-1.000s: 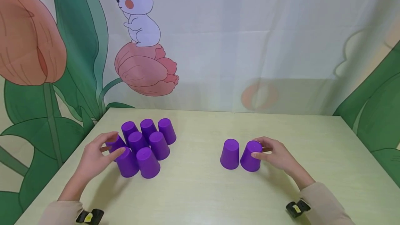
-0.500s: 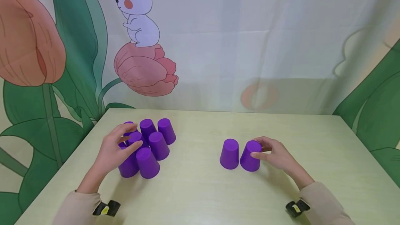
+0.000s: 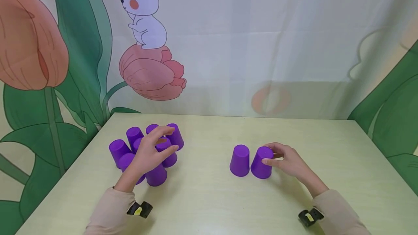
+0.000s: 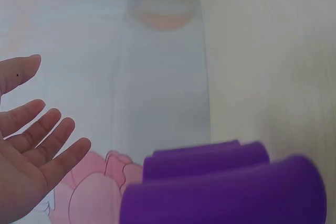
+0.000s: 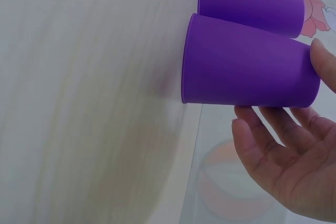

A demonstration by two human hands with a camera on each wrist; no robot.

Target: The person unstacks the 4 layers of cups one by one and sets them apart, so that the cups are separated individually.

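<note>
Upside-down purple cups stand in a cluster on the left of the table, among them a front cup (image 3: 156,177), a leftmost cup (image 3: 118,153) and a back-right cup (image 3: 177,139). Over this cluster my left hand (image 3: 148,159) hovers with fingers spread and nothing held, hiding parts of several cups. In the left wrist view that hand (image 4: 26,166) is apart from the cups below it. On the right, my right hand (image 3: 289,159) holds an upside-down purple cup (image 3: 259,169) between thumb and fingers near its top. Another purple cup (image 3: 240,160) stands just left of it.
The pale wooden table (image 3: 202,198) ends at a back edge before a hanging cloth (image 3: 228,46) printed with tulips and a rabbit. A stretch of tabletop lies between the cluster and the two right-hand cups.
My left hand has swept rightward across the cluster, from the leftmost cups to those on its right side. My right hand and its cup have stayed in place.
</note>
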